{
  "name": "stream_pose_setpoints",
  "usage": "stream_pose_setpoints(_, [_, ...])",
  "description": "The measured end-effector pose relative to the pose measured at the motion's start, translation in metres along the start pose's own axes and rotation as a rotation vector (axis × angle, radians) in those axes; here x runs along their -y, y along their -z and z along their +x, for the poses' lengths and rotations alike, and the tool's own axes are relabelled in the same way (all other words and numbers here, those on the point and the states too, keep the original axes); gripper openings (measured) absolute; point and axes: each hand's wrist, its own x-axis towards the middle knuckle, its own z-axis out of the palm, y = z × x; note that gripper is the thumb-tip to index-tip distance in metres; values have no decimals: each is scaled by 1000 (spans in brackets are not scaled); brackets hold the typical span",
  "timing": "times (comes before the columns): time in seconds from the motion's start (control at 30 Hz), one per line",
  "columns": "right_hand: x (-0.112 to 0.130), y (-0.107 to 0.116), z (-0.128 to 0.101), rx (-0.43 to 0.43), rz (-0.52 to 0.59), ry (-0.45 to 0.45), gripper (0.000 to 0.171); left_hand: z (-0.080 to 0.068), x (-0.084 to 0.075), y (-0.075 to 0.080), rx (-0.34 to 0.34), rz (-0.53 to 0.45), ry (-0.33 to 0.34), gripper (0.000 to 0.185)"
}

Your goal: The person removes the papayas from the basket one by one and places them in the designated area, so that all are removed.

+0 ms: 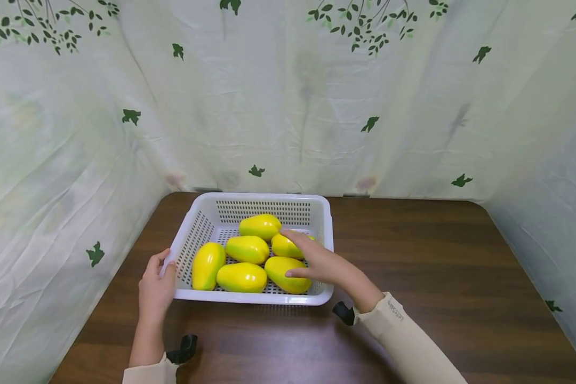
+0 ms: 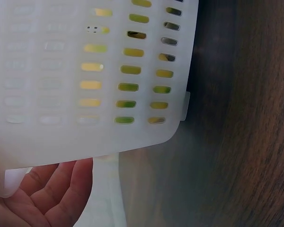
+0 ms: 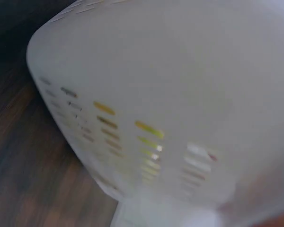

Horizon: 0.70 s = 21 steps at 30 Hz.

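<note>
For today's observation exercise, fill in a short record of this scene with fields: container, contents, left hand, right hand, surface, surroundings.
container: white slotted basket, standing on the table
contents: five yellow-green mangoes, lying inside the basket
left hand: left hand holds the basket's near left corner
right hand: right hand reaches over the rim, fingers straight, resting on the right-side mangoes
surface: dark wooden table
surroundings: pale curtain with green leaf print on three sides

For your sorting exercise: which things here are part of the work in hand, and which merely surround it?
In the work: white basket, five yellow-green fruits, left hand holding the basket's rim, right hand on a fruit.
Surroundings: wooden table, leaf-print curtain.
</note>
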Motion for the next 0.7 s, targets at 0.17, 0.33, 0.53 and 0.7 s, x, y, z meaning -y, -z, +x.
stream_pose_setpoints(0.17, [-1, -3, 10, 53, -22, -28, 80, 8, 16, -5, -10, -14, -14, 49])
stream_pose_setpoints(0.33, [-2, -7, 17, 107, -18, -92, 75, 4, 10, -2, -9, -32, -12, 45])
stream_pose_setpoints(0.53, [-2, -11, 22, 141, -44, -141, 68, -4, -5, 2, -1, -18, 14, 43])
stream_pose_setpoints(0.7, [-2, -17, 25, 168, -127, -190, 61, -2, 1, -1, -7, -29, 19, 45])
